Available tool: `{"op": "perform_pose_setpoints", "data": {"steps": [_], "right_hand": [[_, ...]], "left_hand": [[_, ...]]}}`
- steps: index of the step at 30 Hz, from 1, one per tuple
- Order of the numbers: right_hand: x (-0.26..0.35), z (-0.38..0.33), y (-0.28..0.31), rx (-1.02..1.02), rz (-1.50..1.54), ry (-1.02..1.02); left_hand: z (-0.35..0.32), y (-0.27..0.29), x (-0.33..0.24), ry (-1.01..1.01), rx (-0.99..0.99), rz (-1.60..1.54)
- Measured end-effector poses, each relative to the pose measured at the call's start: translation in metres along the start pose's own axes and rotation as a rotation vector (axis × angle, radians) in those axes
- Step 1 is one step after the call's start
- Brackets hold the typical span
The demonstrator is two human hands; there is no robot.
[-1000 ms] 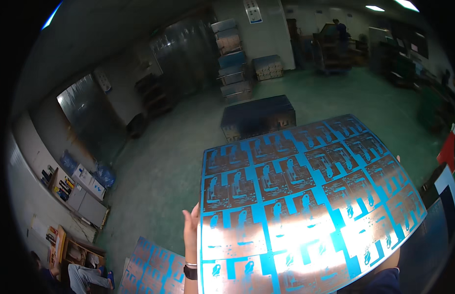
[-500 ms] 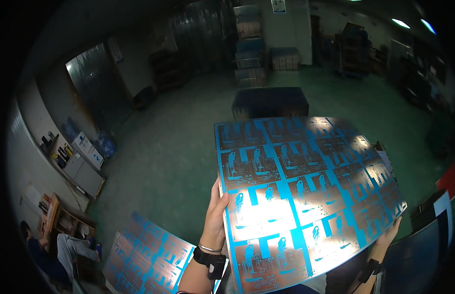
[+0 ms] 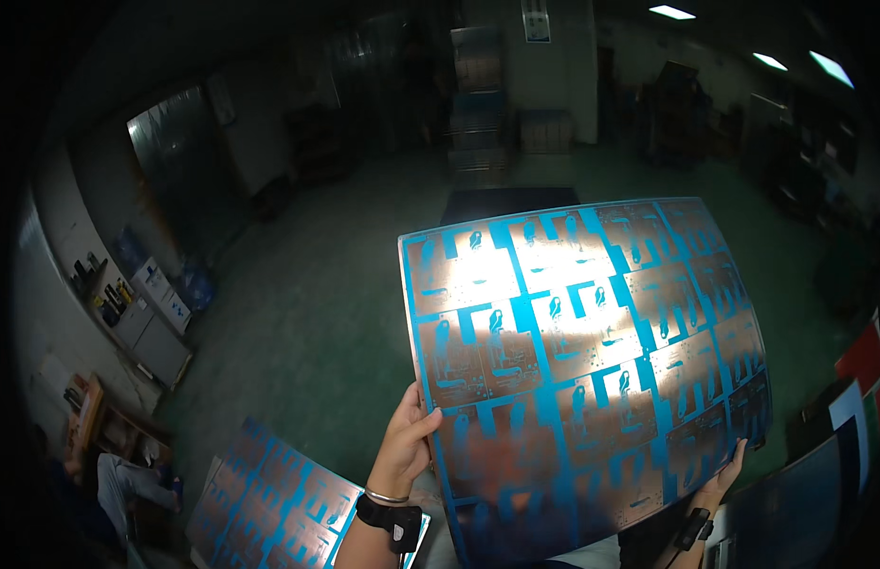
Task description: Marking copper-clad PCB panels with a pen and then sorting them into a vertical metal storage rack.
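A large copper-coloured circuit board panel (image 3: 606,368) with blue tracks in a repeated grid is held up tilted before me. My left hand (image 3: 405,438) grips its left edge, thumb over the front and fingers behind. On the lower right edge my right hand (image 3: 722,482) is closed, its fingers partly hidden by the panel. Bright glare lies across the panel's upper and middle rows, while the lowest rows are dark. To the lower left, beside my left forearm, lie similar copper and blue panels (image 3: 274,498).
A seated person (image 3: 132,493) in light trousers is at the far left, by a wooden desk (image 3: 97,417). Behind stand a grey cabinet (image 3: 154,332) and a blue water bottle (image 3: 199,284). A dark block (image 3: 511,201) lies beyond the panel. Upright sheets (image 3: 791,503) stand at lower right.
The panel has tilted and shifted slightly up and left, with both hands still on it. Its glare has moved from the lower rows to the upper ones.
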State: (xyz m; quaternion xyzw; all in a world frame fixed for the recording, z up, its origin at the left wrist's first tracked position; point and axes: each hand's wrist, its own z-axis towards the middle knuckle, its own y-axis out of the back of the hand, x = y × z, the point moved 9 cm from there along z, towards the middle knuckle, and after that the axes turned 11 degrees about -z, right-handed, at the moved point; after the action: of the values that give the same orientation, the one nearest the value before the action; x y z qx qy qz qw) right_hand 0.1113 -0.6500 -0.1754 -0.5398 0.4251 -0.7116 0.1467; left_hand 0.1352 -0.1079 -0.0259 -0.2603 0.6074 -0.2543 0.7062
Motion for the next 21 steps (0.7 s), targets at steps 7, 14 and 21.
{"op": "perform_pose_setpoints", "data": {"steps": [7, 14, 21], "right_hand": [[-0.008, 0.005, 0.006, 0.094, 0.062, 0.037], [0.005, -0.008, -0.022, 0.091, 0.005, 0.06], [0.012, -0.014, -0.042, 0.126, -0.05, 0.02]], "left_hand": [[0.004, 0.033, 0.003, 0.027, -0.254, -0.085], [-0.013, 0.084, -0.008, -0.314, -0.51, -0.073], [-0.026, 0.101, 0.0, -0.228, -0.676, 0.064]]}}
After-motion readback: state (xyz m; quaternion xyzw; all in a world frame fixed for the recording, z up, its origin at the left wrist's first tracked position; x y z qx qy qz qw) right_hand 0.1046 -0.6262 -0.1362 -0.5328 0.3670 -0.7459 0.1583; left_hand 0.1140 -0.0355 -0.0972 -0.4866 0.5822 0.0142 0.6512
